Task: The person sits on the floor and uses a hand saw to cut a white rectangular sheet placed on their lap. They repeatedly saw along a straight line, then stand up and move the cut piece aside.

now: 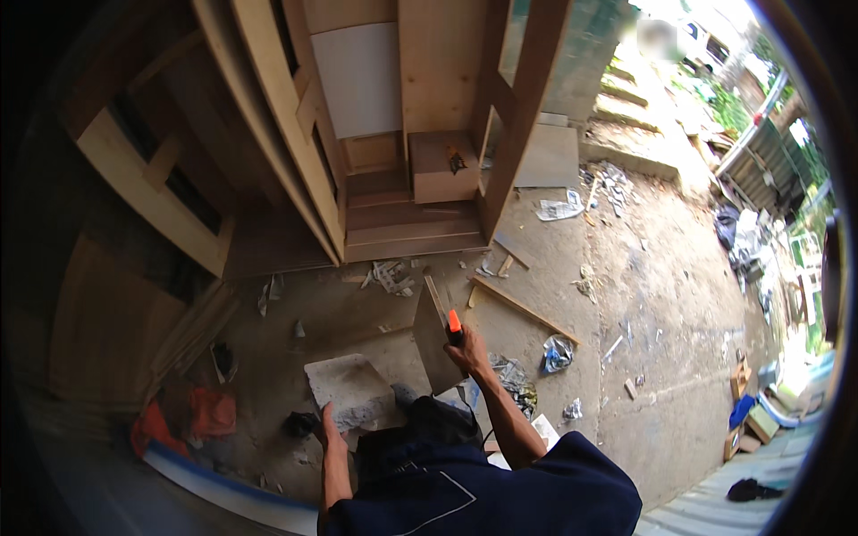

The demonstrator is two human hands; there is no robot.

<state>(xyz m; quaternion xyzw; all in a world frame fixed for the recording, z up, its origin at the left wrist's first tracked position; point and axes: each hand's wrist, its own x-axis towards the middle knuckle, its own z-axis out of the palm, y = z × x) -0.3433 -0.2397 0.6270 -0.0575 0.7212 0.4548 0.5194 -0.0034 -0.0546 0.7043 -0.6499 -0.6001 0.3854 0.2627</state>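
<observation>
My right hand (467, 352) is closed around an orange-and-black hand tool (455, 323), its exact kind unclear. The tool is at the edge of a flat wooden board (436, 344), which stands tilted in front of me. Lower left, my left hand (332, 427) has its thumb raised and its fingers curled, mostly hidden. A dark object (300, 424) sits right at those fingers; I cannot make out what it is. Just beyond the left hand lies a pale grey slab, dusty and rough (350, 382). A dark bag or cloth (429, 420) is close to my body.
An open wooden cabinet frame (500, 125) stands ahead, with a box (438, 183) inside bearing another orange-and-black tool (456, 161). A wood strip (527, 311), crumpled plastic (558, 354) and paper scraps (391, 277) litter the concrete floor. Red cloth (212, 411) lies left. Steps (630, 112) rise far right.
</observation>
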